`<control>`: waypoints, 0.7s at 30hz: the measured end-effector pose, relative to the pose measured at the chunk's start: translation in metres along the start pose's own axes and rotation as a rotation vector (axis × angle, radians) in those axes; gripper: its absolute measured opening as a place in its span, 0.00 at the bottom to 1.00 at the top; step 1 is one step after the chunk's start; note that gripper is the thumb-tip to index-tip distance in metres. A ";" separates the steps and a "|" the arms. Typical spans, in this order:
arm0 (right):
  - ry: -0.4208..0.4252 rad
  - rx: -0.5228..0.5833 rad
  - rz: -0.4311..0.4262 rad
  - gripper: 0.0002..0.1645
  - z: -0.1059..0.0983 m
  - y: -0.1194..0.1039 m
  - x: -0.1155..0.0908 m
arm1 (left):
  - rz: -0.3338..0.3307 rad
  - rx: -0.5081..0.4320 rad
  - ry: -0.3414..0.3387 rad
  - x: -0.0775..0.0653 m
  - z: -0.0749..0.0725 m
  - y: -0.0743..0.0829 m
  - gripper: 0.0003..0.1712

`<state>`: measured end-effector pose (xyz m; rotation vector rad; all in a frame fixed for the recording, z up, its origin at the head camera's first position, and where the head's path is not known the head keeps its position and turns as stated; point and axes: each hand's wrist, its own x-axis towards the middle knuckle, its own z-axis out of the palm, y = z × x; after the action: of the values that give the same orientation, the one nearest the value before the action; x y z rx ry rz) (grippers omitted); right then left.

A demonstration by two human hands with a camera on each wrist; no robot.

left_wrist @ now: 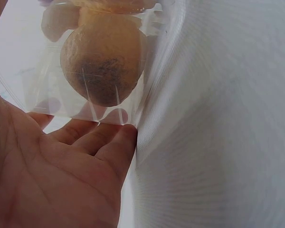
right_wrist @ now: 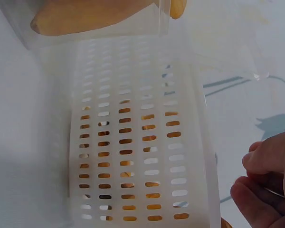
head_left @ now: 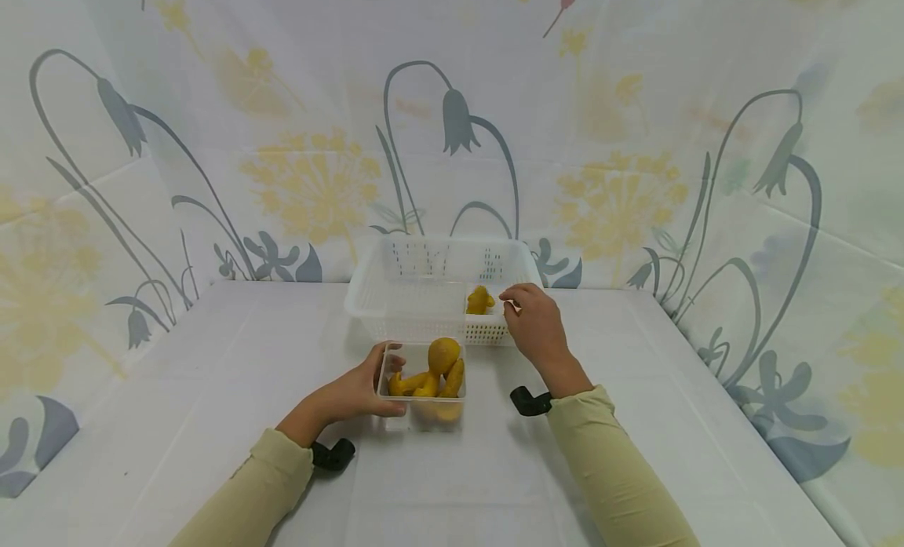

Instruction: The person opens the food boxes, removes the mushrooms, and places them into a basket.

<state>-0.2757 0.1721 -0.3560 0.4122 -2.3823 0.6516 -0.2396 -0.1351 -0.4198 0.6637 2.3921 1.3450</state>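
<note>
Presently, one clear rectangular plastic box [head_left: 424,399], seemingly on the white cloth-covered table [head_left: 282,335], just on the near side of one white perforated plastic basket [head_left: 417,329]; its left side grasped by the left hand [head_left: 353,390]; contents: one round orange-yellow fruit [head_left: 443,355], one slender yellow fruit [head_left: 453,378], one bent yellow fruit [head_left: 410,385]; one bare right hand [head_left: 538,325], over the basket's right part, fingers loosely bent, nothing seen between the tips; beside them, in the basket, one lumpy yellow fruit [head_left: 479,300]; handling, by judgement: box best steadied lightly, since thin walls may flex; right fingers best dipped well inside the rim, one piece handled at a time; also around: two black wrist mounts [head_left: 530,401], two pale green sleeves [head_left: 614,461], one flowered backdrop [head_left: 318,60]; in the way: the basket's raised near wall, between box and basket interior; right wrist mount liable to knock the box
</note>
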 end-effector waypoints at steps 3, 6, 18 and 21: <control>0.003 0.007 -0.005 0.08 0.000 0.000 0.000 | 0.004 -0.006 -0.001 0.000 0.000 0.000 0.61; -0.002 0.019 -0.007 0.07 -0.001 -0.002 0.000 | 0.006 -0.009 -0.001 0.000 0.000 0.000 0.61; -0.078 0.126 -0.054 0.07 0.000 -0.017 -0.003 | -0.006 -0.010 0.002 0.000 0.000 -0.001 0.60; -0.107 0.148 -0.060 0.07 0.001 -0.021 -0.004 | -0.006 -0.009 0.003 0.000 0.000 -0.001 0.60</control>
<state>-0.2638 0.1548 -0.3516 0.5935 -2.4196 0.7993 -0.2400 -0.1351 -0.4207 0.6518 2.3873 1.3536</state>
